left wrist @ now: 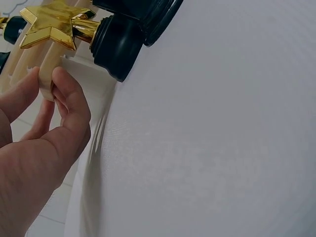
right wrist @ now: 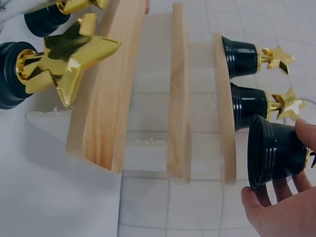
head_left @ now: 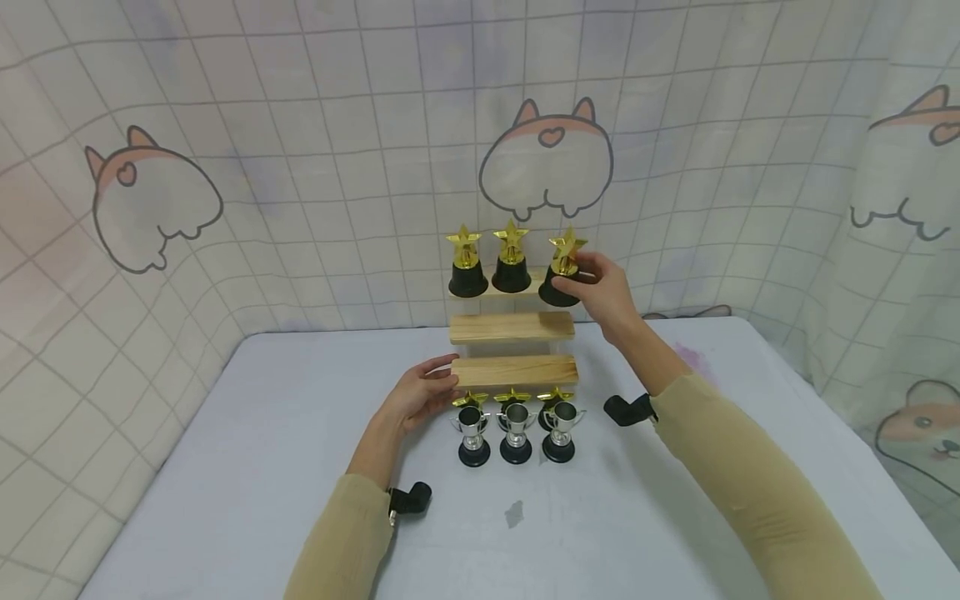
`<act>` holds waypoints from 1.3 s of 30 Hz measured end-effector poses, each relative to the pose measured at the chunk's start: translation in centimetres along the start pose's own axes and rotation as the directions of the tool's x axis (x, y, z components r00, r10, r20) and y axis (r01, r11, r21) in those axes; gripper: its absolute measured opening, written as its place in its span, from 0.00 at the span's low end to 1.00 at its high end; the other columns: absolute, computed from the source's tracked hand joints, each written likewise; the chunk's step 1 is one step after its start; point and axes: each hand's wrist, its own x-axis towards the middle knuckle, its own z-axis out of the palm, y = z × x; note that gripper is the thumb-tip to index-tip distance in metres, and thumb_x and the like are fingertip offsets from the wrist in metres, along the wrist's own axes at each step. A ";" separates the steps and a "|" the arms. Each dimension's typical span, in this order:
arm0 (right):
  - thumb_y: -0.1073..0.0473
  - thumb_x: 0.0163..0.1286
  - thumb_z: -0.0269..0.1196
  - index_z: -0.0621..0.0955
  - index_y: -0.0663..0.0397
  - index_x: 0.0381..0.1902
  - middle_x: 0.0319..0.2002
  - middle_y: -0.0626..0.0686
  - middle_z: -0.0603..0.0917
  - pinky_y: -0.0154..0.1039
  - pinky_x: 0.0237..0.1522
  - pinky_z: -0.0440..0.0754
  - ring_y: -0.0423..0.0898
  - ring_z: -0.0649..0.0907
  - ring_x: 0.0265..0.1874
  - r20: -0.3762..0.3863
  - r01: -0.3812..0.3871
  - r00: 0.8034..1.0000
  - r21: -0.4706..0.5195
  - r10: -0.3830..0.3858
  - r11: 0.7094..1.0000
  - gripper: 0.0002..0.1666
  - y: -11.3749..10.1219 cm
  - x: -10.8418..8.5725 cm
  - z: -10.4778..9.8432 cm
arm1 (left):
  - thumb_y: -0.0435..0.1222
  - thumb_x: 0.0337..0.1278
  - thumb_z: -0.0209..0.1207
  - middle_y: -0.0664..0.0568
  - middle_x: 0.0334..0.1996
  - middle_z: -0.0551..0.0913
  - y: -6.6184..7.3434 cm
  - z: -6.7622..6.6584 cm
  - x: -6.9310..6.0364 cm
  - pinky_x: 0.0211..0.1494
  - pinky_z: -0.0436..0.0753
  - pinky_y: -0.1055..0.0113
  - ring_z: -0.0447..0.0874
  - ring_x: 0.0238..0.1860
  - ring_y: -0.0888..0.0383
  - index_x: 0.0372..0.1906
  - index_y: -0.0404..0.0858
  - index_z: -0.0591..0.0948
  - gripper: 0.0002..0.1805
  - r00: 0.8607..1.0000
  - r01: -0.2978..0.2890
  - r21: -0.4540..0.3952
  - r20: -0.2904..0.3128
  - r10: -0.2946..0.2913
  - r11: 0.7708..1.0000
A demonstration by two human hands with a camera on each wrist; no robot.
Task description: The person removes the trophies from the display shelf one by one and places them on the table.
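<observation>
My right hand (head_left: 606,296) grips a gold star trophy (head_left: 567,248) by its black base at the right end of the top shelf. In the right wrist view that trophy's base (right wrist: 276,150) is tilted and apart from the top plank (right wrist: 226,118). Two more star trophies stand on this plank, a left one (head_left: 467,267) and a middle one (head_left: 512,260). My left hand (head_left: 422,392) pinches the left end of the lowest wooden plank (head_left: 517,370), between thumb and fingers (left wrist: 71,91) in the left wrist view.
The middle plank (head_left: 512,327) of the stepped rack bears nothing. In front of the rack, three silver cup trophies (head_left: 516,425) stand on the white table (head_left: 315,433), with three star trophies (head_left: 555,397) close behind them. A patterned curtain (head_left: 337,208) hangs behind.
</observation>
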 end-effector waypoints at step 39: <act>0.60 0.68 0.72 0.71 0.62 0.68 0.66 0.61 0.74 0.60 0.72 0.67 0.58 0.72 0.67 0.223 -0.059 0.972 -0.075 0.075 0.995 0.35 -0.5 -8.4 0.7 | 0.23 0.69 0.58 0.35 0.64 0.73 0.1 0.0 -0.1 0.52 0.87 0.63 0.82 0.53 0.49 0.74 0.32 0.68 0.30 1.000 -0.003 -0.003 0.012 0.003 1.000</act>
